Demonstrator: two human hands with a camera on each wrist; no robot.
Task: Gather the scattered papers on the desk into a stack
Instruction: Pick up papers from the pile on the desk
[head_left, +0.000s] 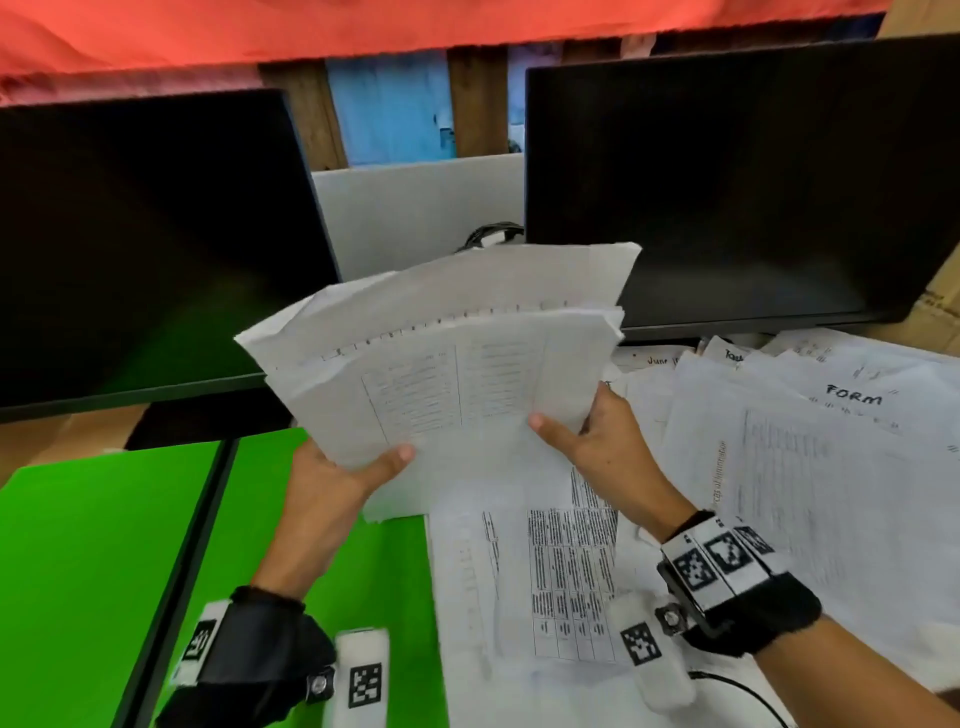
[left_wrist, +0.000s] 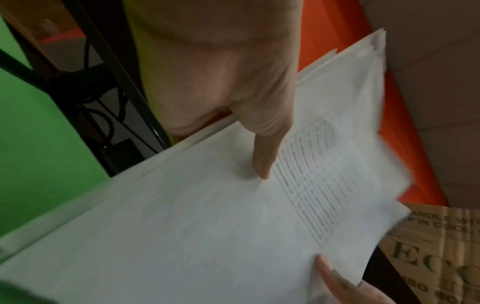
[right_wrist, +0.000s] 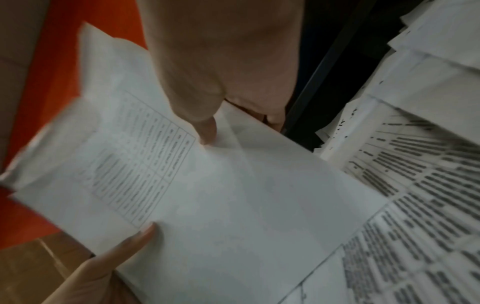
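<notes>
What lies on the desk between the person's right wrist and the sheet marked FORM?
In the head view, overlapping loose papers fill that stretch between the right hand side and the FORM sheet; no bare desk shows there.

Left hand (head_left: 332, 483): up in front of the body, thumb on top of the bundle of papers (head_left: 441, 358), the other fingers hidden under it.
Right hand (head_left: 605, 441): up beside the left hand, thumb lying on the top sheet, fingers curled behind the bundle's right edge.
Left wrist: wears a black band with a white block with a black square code on it.
Right wrist: wears the same kind of band.
Arms: both bare, both reach forward and up from the bottom of the head view.
</notes>
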